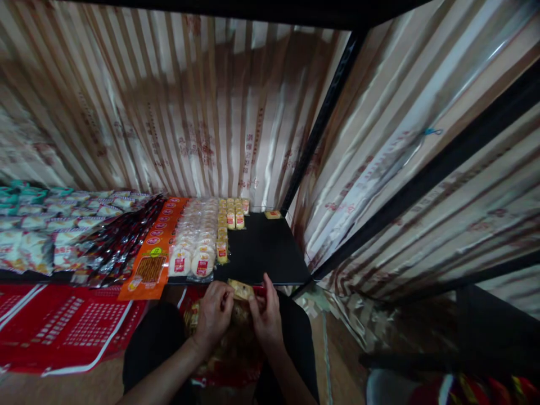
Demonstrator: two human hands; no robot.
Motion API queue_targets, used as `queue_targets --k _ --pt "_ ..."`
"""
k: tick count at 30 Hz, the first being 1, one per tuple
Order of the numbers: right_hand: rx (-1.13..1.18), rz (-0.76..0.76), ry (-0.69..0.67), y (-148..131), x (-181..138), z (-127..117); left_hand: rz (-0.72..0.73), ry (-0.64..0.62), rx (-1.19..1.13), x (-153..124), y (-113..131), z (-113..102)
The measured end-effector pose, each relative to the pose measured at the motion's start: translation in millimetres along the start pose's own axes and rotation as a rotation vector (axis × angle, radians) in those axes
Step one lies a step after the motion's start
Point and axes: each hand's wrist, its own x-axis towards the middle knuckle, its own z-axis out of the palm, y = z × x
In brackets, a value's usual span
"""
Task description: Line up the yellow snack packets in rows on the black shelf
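My left hand (214,315) and my right hand (266,316) meet over my lap, both pinching a small yellow packet (241,290) just below the front edge of a black shelf (270,253). Under my hands lies an open bag (236,343) with more golden packets in it. On the shelf, small yellow packets (230,222) stand in rows beside flat clear packs of round white cakes (196,242). One lone yellow packet (273,214) lies at the shelf's back right corner.
Left of the cakes lie orange snack packs (154,247), dark red packets (118,242) and white and teal packets (37,225). Red printed bags (63,326) hang below the shelf. Striped plastic sheeting (202,112) lines the back and right. A black upright post (324,112) bounds the shelf.
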Motion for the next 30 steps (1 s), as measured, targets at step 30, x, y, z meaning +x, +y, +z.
queue_targets --k 30 --pt "0.479 0.447 -0.026 9.9 95.9 -13.9 -0.590 -0.226 -0.565 109.9 33.8 55.4"
